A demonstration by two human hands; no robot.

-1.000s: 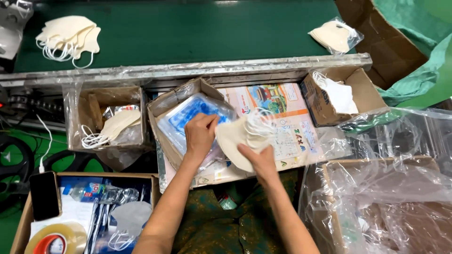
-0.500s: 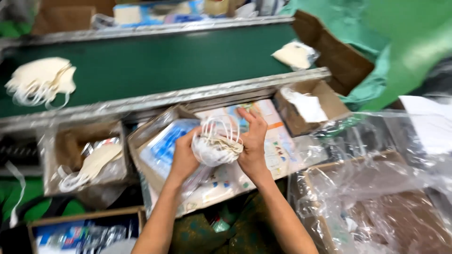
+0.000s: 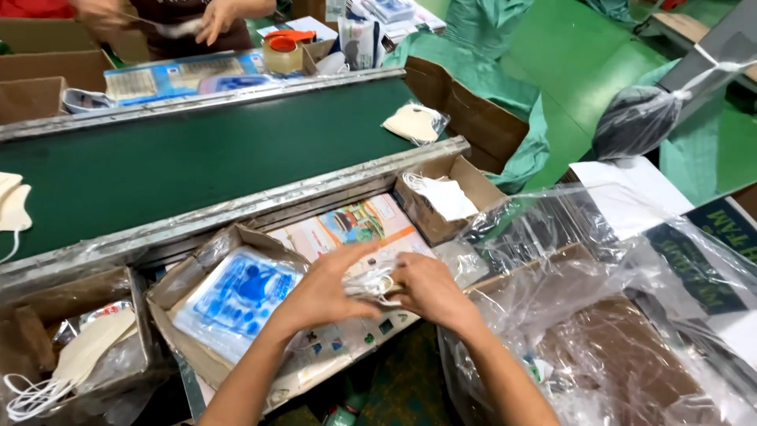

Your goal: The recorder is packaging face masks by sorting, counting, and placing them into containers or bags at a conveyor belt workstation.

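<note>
**Both hands closed on a folded mask**

Left hand [image 3: 327, 293] and right hand [image 3: 426, 290] meeting over the printed sheets [image 3: 359, 225], fingers of each clenched on a white face mask [image 3: 377, 282] with looped ear bands, pinched between them. Just left, a carton of blue packets [image 3: 236, 296]. Beyond, green conveyor belt [image 3: 197, 158], bagged mask [image 3: 414, 124] lying on it. At right, carton lined with clear plastic [image 3: 599, 347].

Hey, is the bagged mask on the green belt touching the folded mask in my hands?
Apart. The head view shows the bagged mask up on the green belt, with the metal rail between it and the folded mask.
</note>
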